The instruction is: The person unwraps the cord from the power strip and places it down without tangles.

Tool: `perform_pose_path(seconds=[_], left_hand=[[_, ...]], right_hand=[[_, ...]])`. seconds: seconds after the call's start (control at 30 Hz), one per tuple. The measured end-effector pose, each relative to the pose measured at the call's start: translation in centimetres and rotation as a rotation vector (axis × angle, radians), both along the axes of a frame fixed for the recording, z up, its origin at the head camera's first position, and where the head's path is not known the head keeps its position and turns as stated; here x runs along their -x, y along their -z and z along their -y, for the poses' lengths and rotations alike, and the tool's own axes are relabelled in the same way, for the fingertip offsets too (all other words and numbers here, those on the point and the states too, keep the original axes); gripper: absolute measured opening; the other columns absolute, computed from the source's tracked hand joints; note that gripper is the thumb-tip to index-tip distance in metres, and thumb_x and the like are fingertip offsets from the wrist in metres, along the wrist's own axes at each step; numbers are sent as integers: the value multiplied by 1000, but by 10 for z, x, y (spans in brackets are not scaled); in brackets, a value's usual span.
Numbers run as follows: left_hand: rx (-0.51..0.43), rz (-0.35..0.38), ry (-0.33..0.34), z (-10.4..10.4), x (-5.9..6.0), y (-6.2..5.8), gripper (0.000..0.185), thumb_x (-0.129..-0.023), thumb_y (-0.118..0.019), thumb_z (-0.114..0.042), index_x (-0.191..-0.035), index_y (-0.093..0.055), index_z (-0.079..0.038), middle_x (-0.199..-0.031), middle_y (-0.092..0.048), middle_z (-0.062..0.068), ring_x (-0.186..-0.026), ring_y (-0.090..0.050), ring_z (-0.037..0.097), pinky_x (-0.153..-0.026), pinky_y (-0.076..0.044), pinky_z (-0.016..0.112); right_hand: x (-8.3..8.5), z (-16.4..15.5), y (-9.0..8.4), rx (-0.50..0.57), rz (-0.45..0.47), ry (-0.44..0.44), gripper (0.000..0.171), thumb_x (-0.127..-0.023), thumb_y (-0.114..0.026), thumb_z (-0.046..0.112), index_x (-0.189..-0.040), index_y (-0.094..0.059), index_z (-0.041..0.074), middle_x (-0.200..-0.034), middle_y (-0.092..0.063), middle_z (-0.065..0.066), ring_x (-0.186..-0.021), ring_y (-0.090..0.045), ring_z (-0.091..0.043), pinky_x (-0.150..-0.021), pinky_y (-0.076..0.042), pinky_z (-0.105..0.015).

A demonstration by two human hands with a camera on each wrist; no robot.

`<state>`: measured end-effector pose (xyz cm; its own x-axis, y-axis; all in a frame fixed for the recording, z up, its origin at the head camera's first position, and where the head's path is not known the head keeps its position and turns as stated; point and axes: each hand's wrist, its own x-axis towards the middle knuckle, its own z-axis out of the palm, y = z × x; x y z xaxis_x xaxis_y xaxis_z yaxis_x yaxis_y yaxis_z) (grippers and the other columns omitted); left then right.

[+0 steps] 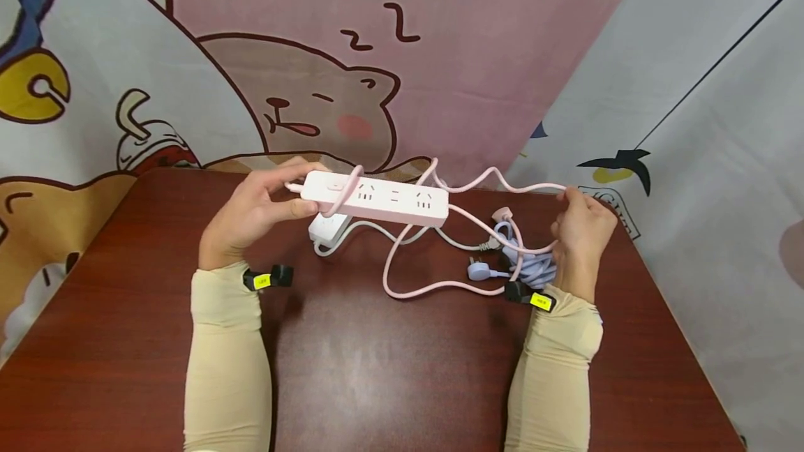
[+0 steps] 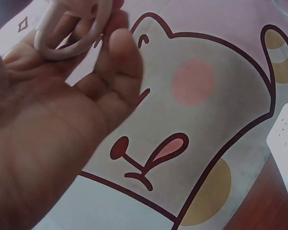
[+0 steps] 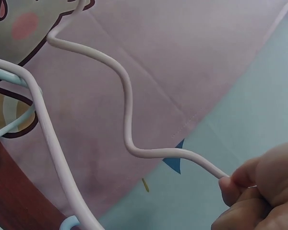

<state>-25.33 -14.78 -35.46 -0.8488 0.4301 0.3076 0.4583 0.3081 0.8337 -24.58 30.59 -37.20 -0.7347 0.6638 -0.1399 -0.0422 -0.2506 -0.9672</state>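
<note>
My left hand [image 1: 254, 211] grips the left end of a pink power strip [image 1: 377, 199] and holds it above the dark red table [image 1: 389, 361]. A turn of its pink cord [image 2: 69, 45] loops over the fingers in the left wrist view. My right hand [image 1: 581, 225] pinches the same pink cord [image 3: 129, 120] at the right, raised above the table. The cord [image 1: 427, 284] sags between the hands in loose loops. A white power strip [image 1: 328, 229] lies on the table under the pink one, also seen in the left wrist view [image 2: 285, 146].
A pale blue cable bundle with plug [image 1: 534, 264] lies by my right wrist, and a white cord [image 1: 452, 241] runs toward it. A cartoon-printed cloth [image 1: 389, 54] hangs behind the table. Black wrist cameras with yellow labels [image 1: 266, 277] sit on both beige sleeves.
</note>
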Motion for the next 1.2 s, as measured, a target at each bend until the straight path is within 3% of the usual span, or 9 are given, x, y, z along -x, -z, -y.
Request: perform_pose_path(seconds=[0.23,0.6,0.83,0.9,1.03,1.2], left_hand=[[63,47,35,-2,3,-3,37,-93,-74,-18,-128,-69,-30,-124,-64,-7,-109,-57,16,-81,-50,26],[166,63,-27,-4,5,-2,36,-91,-77,-28,-126,-69,-34,-124,-64,-8,-111,-53,8,-91,-45,30],[218,57,-35,-3,5,-2,35,-91,-77,-25,-126,-69,-27,-129,-65,1,-117,-54,15,-97,-44,42],[234,67,-50,-2,4,-2,35,-92,-77,-25,-126,-69,-26,-131,-64,2,-118,-53,17,-98,-43,44],[249,63,-84,-2,3,-2,34,-92,-76,-29,-126,-69,-26,-120,-65,1,-108,-54,18,-93,-43,42],[211,33,-187,-2,5,0,39,-91,-77,-28,-129,-69,-20,-117,-67,2,-108,-54,17,-96,-42,44]], right_hand=[[-1,-1,-7,71,-91,16,31,-100,-62,13,-71,-66,1,-43,-36,4,-35,-24,-6,-35,-18,-22],[-4,-1,-10,105,-176,16,32,-102,-59,15,-75,-65,-2,-45,-36,4,-35,-23,-5,-36,-15,-21],[-7,-3,-8,106,-201,15,30,-102,-62,18,-79,-65,-2,-48,-35,4,-36,-23,-6,-37,-15,-22],[-7,-4,-7,110,-201,13,29,-102,-62,18,-80,-65,-2,-49,-34,4,-36,-23,-6,-38,-14,-23],[-8,-5,-7,106,-192,8,29,-102,-61,18,-81,-66,-1,-49,-34,4,-36,-23,-7,-38,-14,-23],[-9,-5,-6,110,-182,2,30,-102,-61,18,-79,-66,-1,-49,-33,4,-36,-23,-6,-39,-12,-24]])
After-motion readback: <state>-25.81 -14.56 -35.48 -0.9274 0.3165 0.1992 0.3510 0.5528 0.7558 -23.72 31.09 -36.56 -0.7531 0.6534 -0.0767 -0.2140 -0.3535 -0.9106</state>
